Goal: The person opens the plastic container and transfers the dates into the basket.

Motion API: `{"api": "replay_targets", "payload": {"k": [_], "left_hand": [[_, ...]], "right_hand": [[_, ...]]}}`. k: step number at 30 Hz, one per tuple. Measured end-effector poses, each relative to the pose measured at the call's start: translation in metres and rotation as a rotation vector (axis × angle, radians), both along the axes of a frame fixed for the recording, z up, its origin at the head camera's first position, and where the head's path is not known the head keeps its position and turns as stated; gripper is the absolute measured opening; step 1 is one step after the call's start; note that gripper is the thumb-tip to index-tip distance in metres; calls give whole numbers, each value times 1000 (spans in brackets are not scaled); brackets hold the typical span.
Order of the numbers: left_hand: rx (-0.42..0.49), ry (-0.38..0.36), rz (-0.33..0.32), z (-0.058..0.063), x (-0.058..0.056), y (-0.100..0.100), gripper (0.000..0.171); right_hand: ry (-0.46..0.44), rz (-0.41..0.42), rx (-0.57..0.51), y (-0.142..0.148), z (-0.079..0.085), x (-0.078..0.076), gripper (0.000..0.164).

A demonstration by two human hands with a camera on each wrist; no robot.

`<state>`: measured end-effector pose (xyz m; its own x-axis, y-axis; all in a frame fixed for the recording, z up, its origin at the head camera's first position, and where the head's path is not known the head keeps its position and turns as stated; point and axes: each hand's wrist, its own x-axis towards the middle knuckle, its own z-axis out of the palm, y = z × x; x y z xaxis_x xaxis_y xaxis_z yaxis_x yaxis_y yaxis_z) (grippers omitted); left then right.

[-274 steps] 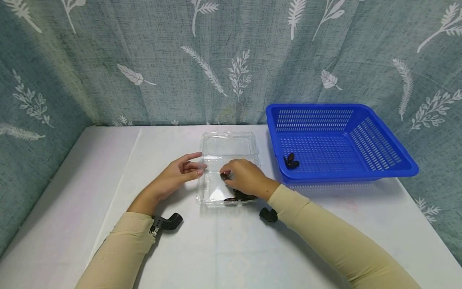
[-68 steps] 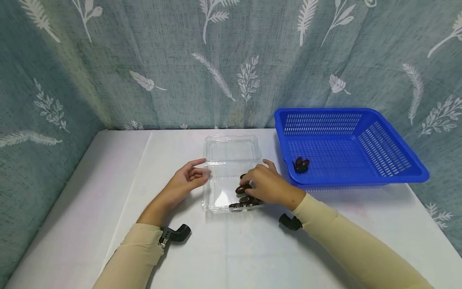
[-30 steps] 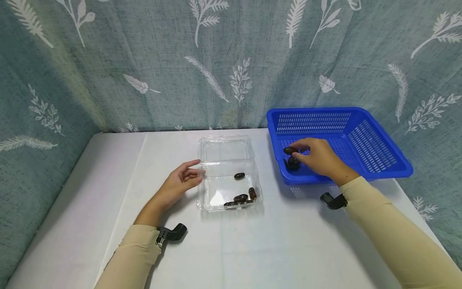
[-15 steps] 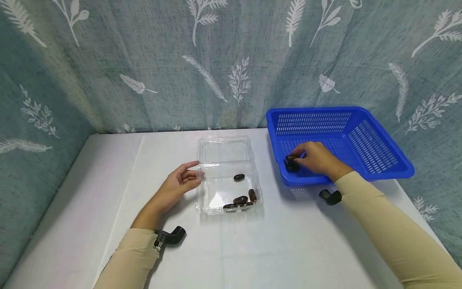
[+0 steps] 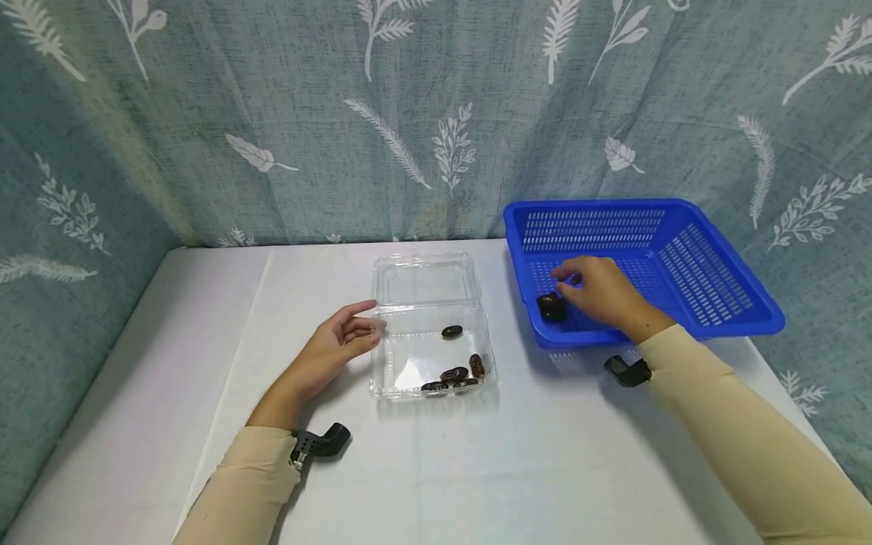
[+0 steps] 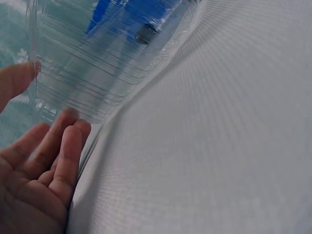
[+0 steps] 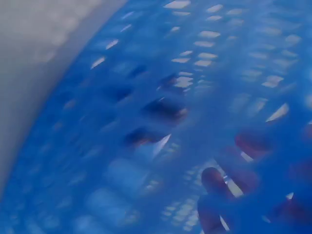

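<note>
some dates (image 5: 552, 307), in basket (image 5: 650, 272), near right hand (image 5: 602, 291)

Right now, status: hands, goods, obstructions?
Left hand at open clear plastic clamshell. Right hand over blue plastic basket. Dark brown oval pieces in both. No obstruction visible.

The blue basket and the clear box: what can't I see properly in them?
Head view: the right hand hides some of the floor of the blue basket.
Head view: the dark brown pieces in the basket bunch together, too small to count.
Right wrist view: blur smears the pieces' shapes.
Left wrist view: the top edge cuts off the clear box.
</note>
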<state>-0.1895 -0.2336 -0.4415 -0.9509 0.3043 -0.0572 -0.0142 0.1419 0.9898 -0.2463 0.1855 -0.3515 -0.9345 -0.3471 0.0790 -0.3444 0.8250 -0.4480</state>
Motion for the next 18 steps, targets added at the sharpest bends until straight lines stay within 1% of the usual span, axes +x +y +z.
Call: {"api": "replay_targets", "payload": {"k": [2,5,9,13,17,18], "left_hand": [[-4,0,-1,0,0,0,65],[-6,0,1,0,0,-1,64],[-5,-6,3,-1,0,-2,64],[-4,-11,3,0,1,-2,64],[3,-13,-5,0,0,-1,65],[6,-14,-8,0,-1,-1,65]], "right_hand": [[57,14,-38,-8,6,6,23],[135,57,-88,-26,14,15,21],[186,119,-132,-51,21,29,20],[224,182,-206,-71,22,43,18],[257,266,-270,-86,18,55,19],[254,288,-279,-90,16,57,19]]}}
